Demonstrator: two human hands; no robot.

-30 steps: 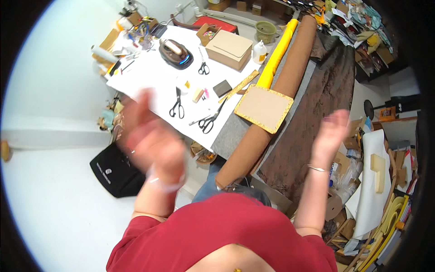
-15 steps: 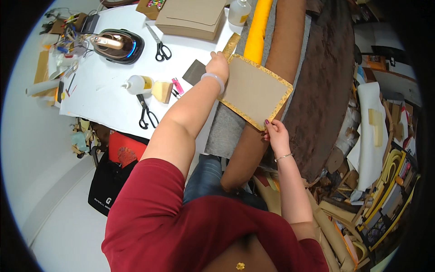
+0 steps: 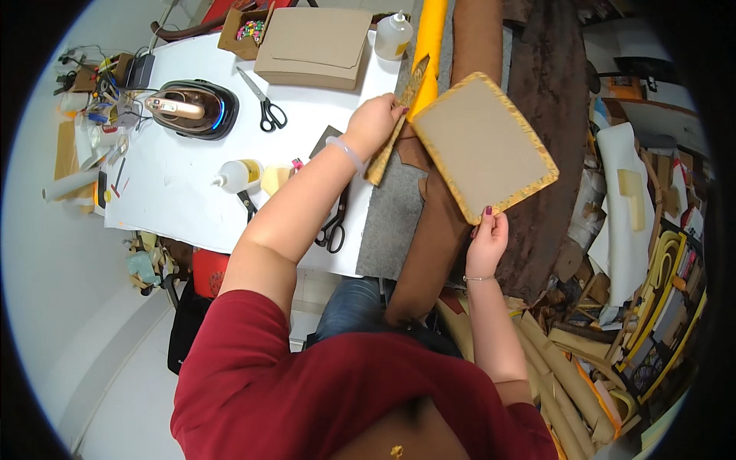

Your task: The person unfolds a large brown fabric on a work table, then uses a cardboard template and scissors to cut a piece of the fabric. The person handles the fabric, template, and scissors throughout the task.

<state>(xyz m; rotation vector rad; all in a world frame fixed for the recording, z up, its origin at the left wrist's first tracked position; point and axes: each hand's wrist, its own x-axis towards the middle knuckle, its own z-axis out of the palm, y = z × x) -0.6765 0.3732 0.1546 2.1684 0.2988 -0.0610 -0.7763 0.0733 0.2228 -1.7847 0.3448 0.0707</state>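
My right hand pinches the near corner of a beige board whose edges are wrapped in yellow patterned trim. The board is raised and tilted over the rolls at the right. My left hand has its fingers closed on a narrow strip of similar yellow patterned material, which runs past the hand at both ends. Partly under the left wrist is a dark grey square piece. Black-handled scissors lie near the left forearm, their blades partly hidden.
Brown roll, yellow roll and grey felt lie lengthwise. The white table holds an iron, scissors, a squeeze bottle, another bottle and stacked beige boards. Dark brown material spreads rightward.
The board has moved right and turned in my right hand. My left hand has come off its far-left side and now grips the strip, which has swung into a steeper line.
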